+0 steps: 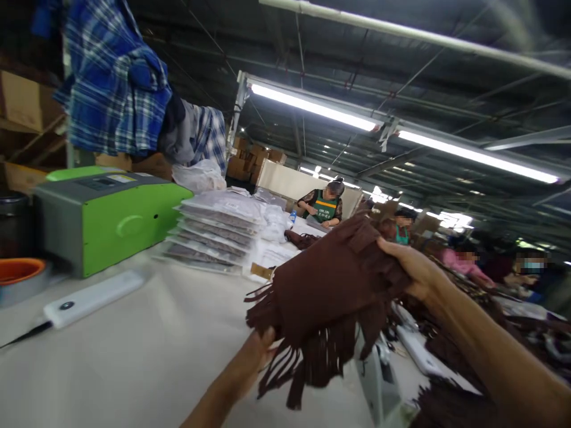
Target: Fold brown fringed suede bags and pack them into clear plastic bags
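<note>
A dark brown fringed fabric piece (321, 279) is held up above the pale table, its strips hanging along the lower edge. My left hand (256, 356) grips its lower left corner, thumb on top. At the upper right end my right hand (413, 267) is closed on the fabric, with the fingers partly hidden behind it. Beyond the piece lies a stack of flat plastic-wrapped packages (214, 229).
A green and grey machine (129, 220) stands at the left, near a white handheld device (96, 297) and an orange-rimmed roll (20, 270). More brown fringed material (455, 404) lies at the lower right. Several people work farther back, one in a green apron (325, 206).
</note>
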The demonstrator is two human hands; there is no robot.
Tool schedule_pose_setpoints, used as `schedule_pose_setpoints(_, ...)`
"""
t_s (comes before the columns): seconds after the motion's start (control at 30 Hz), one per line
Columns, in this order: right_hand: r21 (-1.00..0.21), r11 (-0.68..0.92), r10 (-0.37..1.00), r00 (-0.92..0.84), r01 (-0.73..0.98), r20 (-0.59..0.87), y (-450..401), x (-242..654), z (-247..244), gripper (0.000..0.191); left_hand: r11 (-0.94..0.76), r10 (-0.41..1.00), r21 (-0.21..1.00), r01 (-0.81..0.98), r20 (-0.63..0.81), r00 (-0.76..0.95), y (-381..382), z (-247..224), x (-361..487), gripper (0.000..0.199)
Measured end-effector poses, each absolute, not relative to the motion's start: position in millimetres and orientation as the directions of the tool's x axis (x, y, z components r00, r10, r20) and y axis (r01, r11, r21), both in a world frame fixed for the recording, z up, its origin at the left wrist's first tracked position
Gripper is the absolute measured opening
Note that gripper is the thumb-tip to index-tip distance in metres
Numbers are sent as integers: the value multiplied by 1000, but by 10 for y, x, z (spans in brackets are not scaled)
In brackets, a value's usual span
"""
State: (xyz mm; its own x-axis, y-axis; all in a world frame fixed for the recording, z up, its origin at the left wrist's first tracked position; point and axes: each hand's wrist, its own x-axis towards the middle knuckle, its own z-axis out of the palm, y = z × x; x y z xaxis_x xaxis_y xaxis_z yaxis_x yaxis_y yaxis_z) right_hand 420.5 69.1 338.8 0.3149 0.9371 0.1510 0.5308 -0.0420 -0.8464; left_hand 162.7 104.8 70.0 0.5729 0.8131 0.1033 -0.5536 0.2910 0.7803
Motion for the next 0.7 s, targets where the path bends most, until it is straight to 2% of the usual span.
schedule_pose_setpoints(0.07, -958, -61, 960, 280, 281, 21, 529, 3972, 2909, 45, 331, 876, 692, -641, 28, 482, 982, 827, 1341, 51)
schedule_pose_setpoints(0.1, -985, -88, 964, 261, 149, -47, 443, 3873, 2626, 43, 348, 895, 682, -643, -38, 445, 957, 864, 1185, 50)
schedule_pose_setpoints(0.17, -987, -161, 963, 220, 9, -155, 261, 3716, 2014, 40, 379, 908, 717, -585, -164, 387, 914, 873, 869, 46)
schedule_pose_setpoints(0.27, -947, -321, 940, 124, 12, -317, -10, 3589, 1180, 42, 334, 933, 831, -445, -225, 281, 837, 742, 462, 44)
schedule_pose_setpoints(0.37, -905, -410, 904, 182, 117, -386, -165, 3574, 714, 51, 227, 961, 939, -259, -172, 218, 752, 560, 242, 43)
schedule_pose_setpoints(0.47, -898, -369, 915, 264, 241, -305, -138, 3589, 649, 62, 209, 960, 960, -187, -164, 228, 701, 474, 228, 44)
schedule_pose_setpoints(0.53, -864, -268, 942, 305, 426, -141, -51, 3563, 748, 68, 214, 956, 950, -229, -155, 251, 676, 503, 284, 45)
schedule_pose_setpoints(0.6, -743, -119, 956, 279, 658, 95, 46, 3493, 910, 69, 213, 948, 934, -287, -126, 292, 637, 589, 345, 46)
schedule_pose_setpoints(0.63, -656, -38, 960, 209, 754, 184, 90, 3446, 1007, 69, 222, 940, 924, -313, -117, 320, 610, 646, 367, 46)
schedule_pose_setpoints(0.7, -498, 99, 978, 8, 861, 208, 159, 3352, 1224, 68, 239, 928, 907, -347, -107, 357, 544, 765, 385, 45)
